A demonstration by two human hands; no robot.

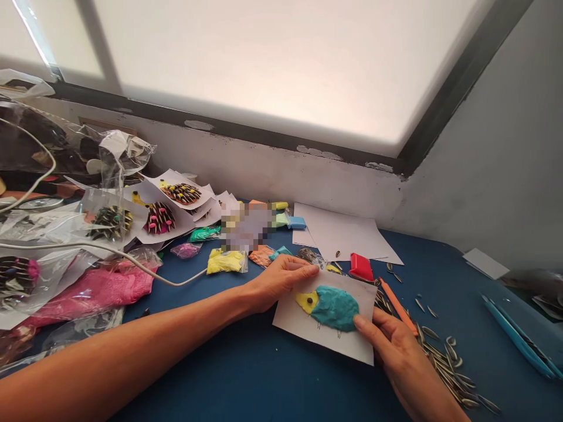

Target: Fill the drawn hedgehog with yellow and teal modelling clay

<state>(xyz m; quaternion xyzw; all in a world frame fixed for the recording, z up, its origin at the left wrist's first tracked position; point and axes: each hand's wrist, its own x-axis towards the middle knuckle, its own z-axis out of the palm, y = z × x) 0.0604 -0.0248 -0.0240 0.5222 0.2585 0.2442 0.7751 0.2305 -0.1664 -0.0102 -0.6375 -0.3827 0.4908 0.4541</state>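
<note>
A white paper card [303, 331] is held tilted above the blue table between my two hands. On it is a flattened clay hedgehog [335, 308] with a teal body, a yellow head, a dark eye and small drawn legs. My left hand [285, 278] pinches the card's upper left edge, thumb on top. My right hand [393, 346] grips the right edge, its thumb touching the clay body and its other fingers behind the card. Striped sunflower seeds [453, 369] lie in a loose pile beside my right hand. An orange stick-like tool [398, 305] lies just behind it.
Finished-looking seed hedgehogs on paper [160, 217] crowd the left. Bagged clay, including a yellow packet [226, 261] and a red packet [361, 266], lies behind my hands. White sheets [343, 231] rest near the wall. Blue tweezers [519, 337] lie at right; a white cable [132, 258] crosses the left.
</note>
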